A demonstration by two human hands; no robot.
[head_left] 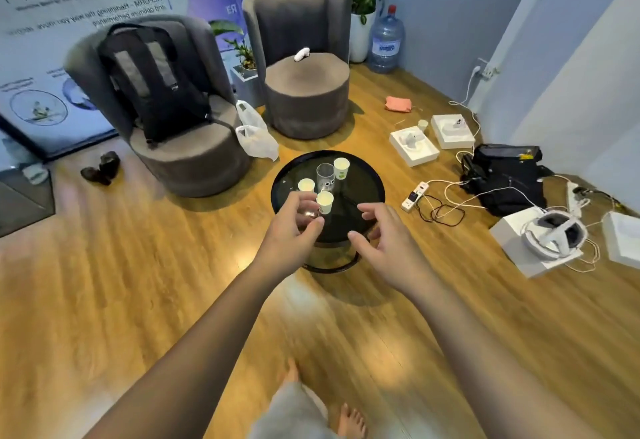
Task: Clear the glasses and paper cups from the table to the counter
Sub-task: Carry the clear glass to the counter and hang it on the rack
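A round black glass-topped table (pixel 360 189) holds three white paper cups: one at the back (pixel 341 167), one on the left (pixel 306 185) and one nearer me (pixel 325 201). A tall clear glass (pixel 325 177) stands upright between them. My left hand (pixel 294 227) is over the table's near left side. Its fingers and thumb curl round a second, low clear glass (pixel 307 211), which is mostly hidden and sits next to the nearest cup. My right hand (pixel 384 234) hovers over the table's near right edge with spread fingers and holds nothing.
Two grey round armchairs stand behind the table, the left one (pixel 194 161) with a black backpack (pixel 156 81), the right one (pixel 306 99) bare-seated. A plastic bag (pixel 254 137) lies between them. White boxes, a power strip (pixel 415 196), cables and a black bag (pixel 505 178) litter the floor at right.
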